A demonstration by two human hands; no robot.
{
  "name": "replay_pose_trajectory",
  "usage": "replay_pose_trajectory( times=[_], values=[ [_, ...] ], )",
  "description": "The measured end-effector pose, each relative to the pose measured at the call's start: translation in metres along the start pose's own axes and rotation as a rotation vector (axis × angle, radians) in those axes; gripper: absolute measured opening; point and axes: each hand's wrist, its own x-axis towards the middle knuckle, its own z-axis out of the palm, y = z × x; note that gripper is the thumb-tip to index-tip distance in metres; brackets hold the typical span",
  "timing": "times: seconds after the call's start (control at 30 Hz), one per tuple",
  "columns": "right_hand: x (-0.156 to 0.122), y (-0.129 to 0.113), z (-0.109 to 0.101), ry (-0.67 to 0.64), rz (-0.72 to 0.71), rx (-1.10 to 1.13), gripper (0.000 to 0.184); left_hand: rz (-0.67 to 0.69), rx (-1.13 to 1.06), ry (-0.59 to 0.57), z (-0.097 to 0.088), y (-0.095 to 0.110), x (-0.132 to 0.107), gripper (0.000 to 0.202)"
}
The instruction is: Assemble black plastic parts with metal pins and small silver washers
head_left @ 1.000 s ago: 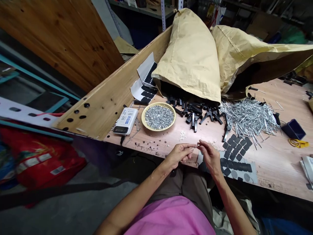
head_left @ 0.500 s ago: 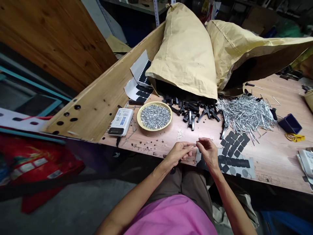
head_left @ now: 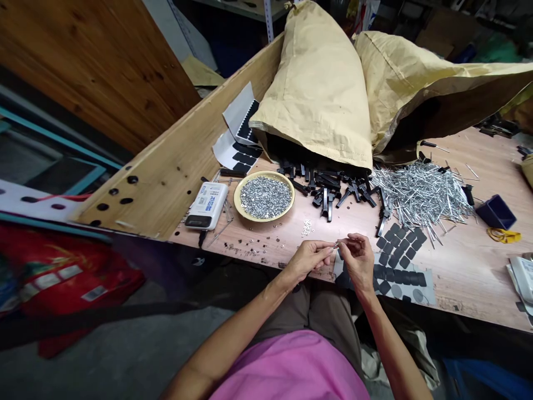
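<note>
Near the table's front edge, my left hand (head_left: 308, 260) is closed, thumb and fingertips pinching a small, thin metal piece (head_left: 335, 245). My right hand (head_left: 358, 259) meets it from the other side. Its thumb and index finger close on the same piece, the other fingers curled loosely. The piece is too small to name surely. Beneath and beside my right hand lies a grey sheet (head_left: 428, 289) with black pads (head_left: 402, 275). Small light rings (head_left: 307, 227) lie just beyond my left hand. Farther left stands a yellow bowl (head_left: 237, 206) full of small silvery metal parts (head_left: 266, 198).
Black plastic parts (head_left: 327, 197) spill before a large paper sack (head_left: 316, 94); a second sack (head_left: 400, 83) gapes beside it. Right of them lies a heap of metal pins (head_left: 433, 194), then a dark blue box (head_left: 496, 211). A white device (head_left: 208, 204) lies by the wooden side board (head_left: 166, 172).
My hands stay together at nearly the same place, with the fingertips shifting slightly around the small metal piece. The view has moved a little. Other things have not changed.
</note>
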Motion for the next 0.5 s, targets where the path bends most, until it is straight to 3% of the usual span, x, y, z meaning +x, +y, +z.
replay_pose_trajectory(
  times=[0.13,0.3,0.5],
  values=[
    [-0.002,0.003,-0.002,0.008,-0.18,-0.199,0.014,0.011,-0.038,0.034,0.004,-0.002,0.0,0.055],
    [-0.001,0.003,-0.01,-0.128,-0.512,-0.447,0.014,0.02,-0.039,0.068,0.006,-0.004,0.001,0.057],
    [0.007,-0.016,-0.025,-0.25,-0.459,-0.39,0.011,-0.051,-0.039,-0.116,-0.001,0.005,-0.004,0.055]
  ],
)
